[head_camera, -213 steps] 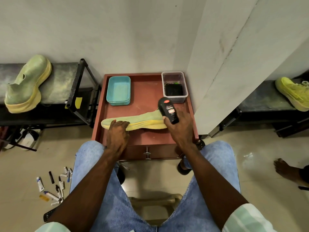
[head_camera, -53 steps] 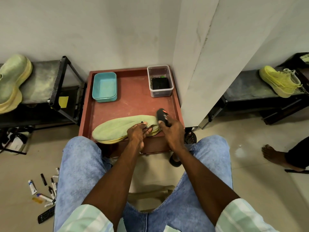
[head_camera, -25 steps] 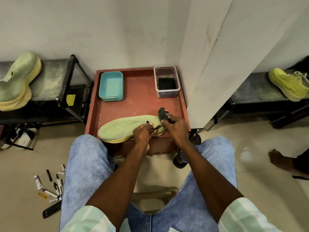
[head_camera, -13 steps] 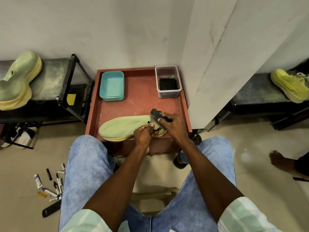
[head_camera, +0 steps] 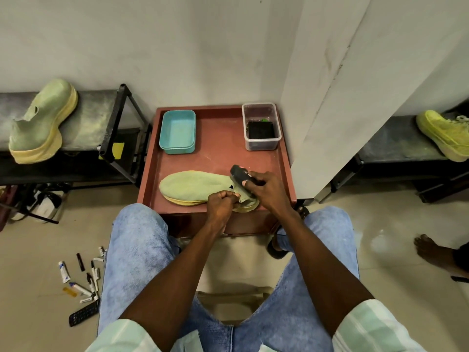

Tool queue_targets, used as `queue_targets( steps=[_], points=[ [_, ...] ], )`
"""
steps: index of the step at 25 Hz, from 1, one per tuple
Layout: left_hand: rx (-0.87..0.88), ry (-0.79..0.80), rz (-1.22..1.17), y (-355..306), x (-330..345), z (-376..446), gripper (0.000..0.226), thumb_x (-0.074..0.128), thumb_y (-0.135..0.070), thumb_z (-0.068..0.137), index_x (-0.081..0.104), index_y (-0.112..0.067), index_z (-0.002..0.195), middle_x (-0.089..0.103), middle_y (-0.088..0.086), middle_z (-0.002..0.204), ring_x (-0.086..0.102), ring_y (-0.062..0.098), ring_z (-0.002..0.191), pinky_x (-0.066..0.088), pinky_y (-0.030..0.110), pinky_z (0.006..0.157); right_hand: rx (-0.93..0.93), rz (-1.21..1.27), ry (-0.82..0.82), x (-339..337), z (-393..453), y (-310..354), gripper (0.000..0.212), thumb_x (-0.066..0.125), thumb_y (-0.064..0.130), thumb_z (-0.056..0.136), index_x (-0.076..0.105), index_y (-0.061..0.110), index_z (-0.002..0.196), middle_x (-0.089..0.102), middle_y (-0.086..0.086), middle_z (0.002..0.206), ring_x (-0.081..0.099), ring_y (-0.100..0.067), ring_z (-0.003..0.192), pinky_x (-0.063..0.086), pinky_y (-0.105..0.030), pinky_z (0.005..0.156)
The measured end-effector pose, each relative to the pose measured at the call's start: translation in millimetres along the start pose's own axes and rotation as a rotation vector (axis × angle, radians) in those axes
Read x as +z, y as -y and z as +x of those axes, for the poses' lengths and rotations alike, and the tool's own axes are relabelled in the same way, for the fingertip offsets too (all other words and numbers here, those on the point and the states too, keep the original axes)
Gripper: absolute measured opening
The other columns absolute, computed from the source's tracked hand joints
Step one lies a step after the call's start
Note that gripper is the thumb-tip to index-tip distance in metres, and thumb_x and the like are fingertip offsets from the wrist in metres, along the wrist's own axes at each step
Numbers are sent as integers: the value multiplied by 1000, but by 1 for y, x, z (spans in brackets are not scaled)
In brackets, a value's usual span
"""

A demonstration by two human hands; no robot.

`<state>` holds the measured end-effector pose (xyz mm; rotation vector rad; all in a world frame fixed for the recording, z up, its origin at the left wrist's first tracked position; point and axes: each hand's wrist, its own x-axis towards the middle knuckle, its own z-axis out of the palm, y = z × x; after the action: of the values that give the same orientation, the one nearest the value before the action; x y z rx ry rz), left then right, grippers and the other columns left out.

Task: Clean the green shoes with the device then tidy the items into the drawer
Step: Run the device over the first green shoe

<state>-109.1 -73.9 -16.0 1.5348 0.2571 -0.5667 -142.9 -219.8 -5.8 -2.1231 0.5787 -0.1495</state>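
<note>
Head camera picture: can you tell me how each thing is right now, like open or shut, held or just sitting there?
Green shoe: lying on its side on the red table, gripped at its opening.
Black device: held, pressed on the shoe.
Left hand: pinching the shoe's edge.
Right hand: gripping the device.
Teal box: open, nothing seen inside.
Clear box: open, a black thing inside.
Second green shoe: sitting on the left rack.

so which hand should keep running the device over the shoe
Right. The right hand already grips the black device against the green shoe, while the left hand pinches the shoe's collar to steady it.
</note>
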Motion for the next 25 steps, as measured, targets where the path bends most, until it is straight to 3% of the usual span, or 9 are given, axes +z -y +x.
queue_targets(
  steps=[5, 8, 10, 13, 15, 17, 20, 23, 25],
  points=[
    [33, 22, 92, 5, -9, 0, 28, 67, -1, 80, 68, -14, 55, 66, 1, 62, 62, 24, 72, 53, 51, 89, -9, 21, 38, -4, 5, 5, 36, 71, 38, 81, 72, 25, 115, 73, 5, 89, 66, -13, 75, 51, -27, 63],
    [27, 46, 104, 2, -12, -1, 25, 64, 3, 83, 64, -10, 62, 64, -2, 57, 60, 17, 64, 53, 46, 85, -71, -63, 155, -1, 12, 17, 35, 70, 34, 84, 72, 21, 116, 70, 1, 91, 62, -12, 75, 46, -25, 62],
    [40, 52, 121, 1, -13, -1, 22, 64, 3, 83, 65, -8, 64, 64, 2, 60, 60, 19, 64, 52, 41, 80, -77, -111, 138, 3, 19, 22, 37, 69, 36, 83, 72, 21, 116, 73, -4, 96, 63, -13, 75, 42, -24, 59],
    [39, 66, 141, 2, -16, 0, 15, 65, 0, 83, 67, -5, 69, 66, 7, 66, 62, 23, 71, 52, 37, 78, -103, -68, 196, 9, 20, 26, 42, 71, 37, 83, 68, 20, 122, 70, -5, 104, 62, -13, 80, 45, -22, 67],
    [38, 69, 143, 1, -16, 0, 17, 65, 0, 83, 67, -7, 68, 66, 6, 64, 62, 22, 69, 52, 33, 75, -77, -62, 224, 16, 19, 31, 41, 72, 33, 83, 68, 19, 122, 72, -6, 107, 64, -14, 83, 52, -28, 74],
    [38, 66, 149, -2, -15, 0, 19, 65, 1, 83, 66, -8, 66, 65, 4, 61, 61, 18, 63, 50, 28, 68, -63, -45, 203, 19, 21, 39, 38, 72, 33, 82, 71, 18, 117, 75, -3, 104, 68, -14, 81, 57, -35, 77],
    [48, 74, 156, -1, -15, 0, 20, 64, 1, 84, 66, -7, 66, 64, 4, 60, 60, 16, 60, 49, 27, 67, -16, -6, 117, 17, 22, 38, 38, 69, 41, 83, 73, 20, 113, 76, 1, 100, 69, -11, 81, 57, -35, 76],
    [67, 69, 168, 2, -18, 2, 23, 66, -1, 82, 65, -10, 61, 63, 6, 62, 60, 21, 66, 49, 30, 70, 25, -11, -1, 9, 19, 24, 37, 63, 54, 81, 76, 25, 101, 75, 6, 81, 67, -12, 72, 57, -38, 69],
    [80, 64, 192, 2, -18, 1, 24, 66, -1, 83, 64, -10, 61, 62, 5, 62, 58, 14, 62, 48, 25, 66, 47, 21, 33, 4, 18, 20, 44, 68, 54, 78, 73, 21, 108, 75, 6, 90, 68, -12, 77, 58, -37, 73]
  ],
)
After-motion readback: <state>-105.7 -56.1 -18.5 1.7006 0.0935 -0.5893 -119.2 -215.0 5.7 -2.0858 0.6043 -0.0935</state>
